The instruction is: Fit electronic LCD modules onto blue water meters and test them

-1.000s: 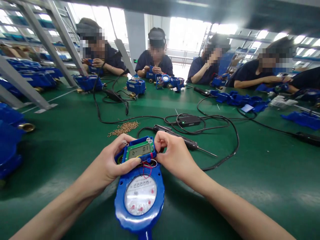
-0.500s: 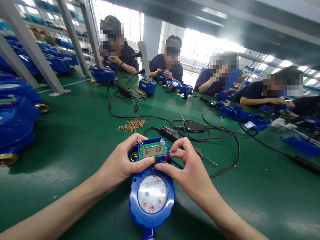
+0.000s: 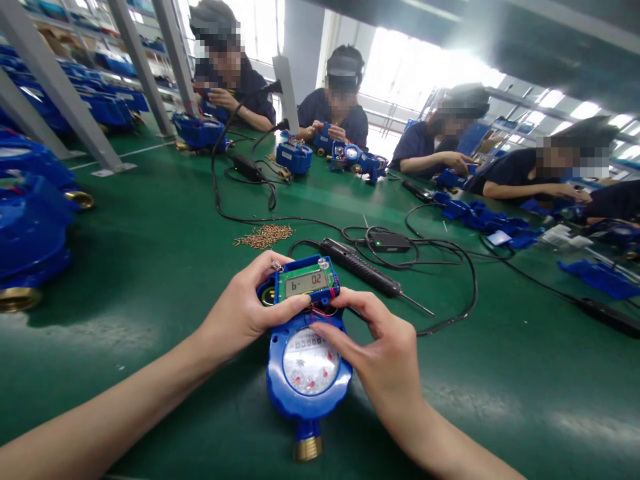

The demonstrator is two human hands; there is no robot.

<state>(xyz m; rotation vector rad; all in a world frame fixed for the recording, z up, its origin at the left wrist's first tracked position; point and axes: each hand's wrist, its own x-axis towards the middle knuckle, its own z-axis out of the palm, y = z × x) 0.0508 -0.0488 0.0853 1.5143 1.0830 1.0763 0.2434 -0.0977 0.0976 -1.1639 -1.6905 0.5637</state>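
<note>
A blue water meter with a round dial lies on the green table, its brass end towards me. At its far end sits a green circuit board with an LCD reading "b- 02", with red wires below it. My left hand grips the board's left side, thumb on its front edge. My right hand rests on the meter's right side, fingers at the wires under the board.
An electric screwdriver and its black cables and adapter lie just beyond the meter. A heap of small brass screws is to the left. Blue meters stand at the far left. Several seated people work across the table.
My right hand has slid from the board's right edge down onto the meter body by the wires. The display went from "01" to "02". The view shifted, showing the brass end.
</note>
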